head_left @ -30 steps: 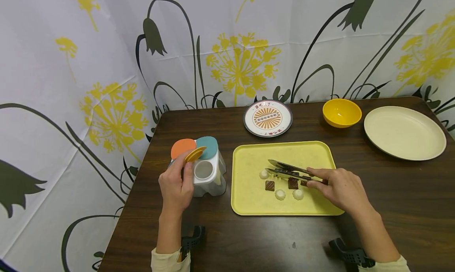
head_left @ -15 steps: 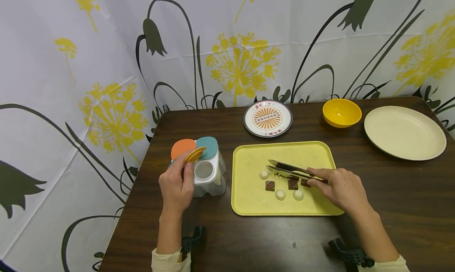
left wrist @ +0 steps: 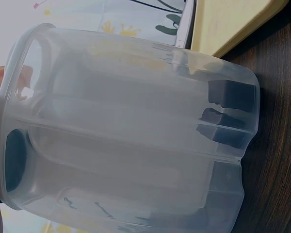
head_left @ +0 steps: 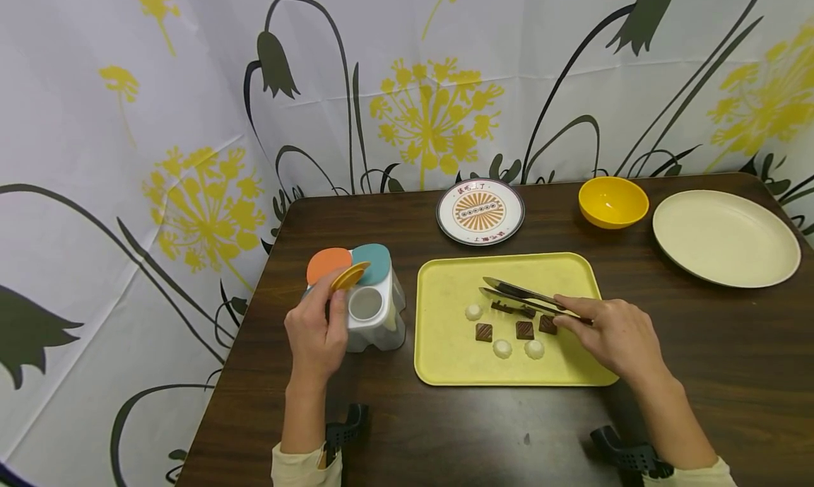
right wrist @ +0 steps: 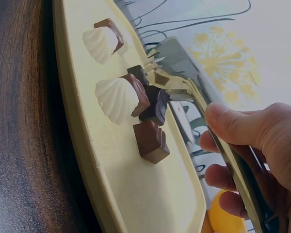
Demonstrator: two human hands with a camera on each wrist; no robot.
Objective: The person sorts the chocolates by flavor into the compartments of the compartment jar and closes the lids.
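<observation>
My left hand [head_left: 326, 297] grips a white compartment box [head_left: 380, 324] at the table's left, a finger propping its small yellow lid [head_left: 350, 276] up over an open round hole. Orange [head_left: 327, 263] and teal [head_left: 372, 261] lids lie shut. In the left wrist view the box [left wrist: 136, 131] shows dark pieces [left wrist: 230, 96] inside. My right hand [head_left: 564, 316] holds metal tongs [head_left: 518, 295] above the yellow tray [head_left: 445, 363], arms slightly apart, nothing seen between them. Brown chocolates [head_left: 524, 329] and white sweets [head_left: 502, 348] lie under them. The tongs' tips [right wrist: 160, 80] hover near a dark chocolate [right wrist: 155, 104].
A patterned saucer [head_left: 480, 211] sits behind the tray. A yellow bowl [head_left: 613, 202] and a large cream plate [head_left: 725, 237] stand at the back right. A flowered curtain closes in the dark table [head_left: 731, 374] at the back and left.
My right hand has drawn the tongs a little to the right and upward, uncovering the brown chocolates beneath. My left hand and the box have stayed put.
</observation>
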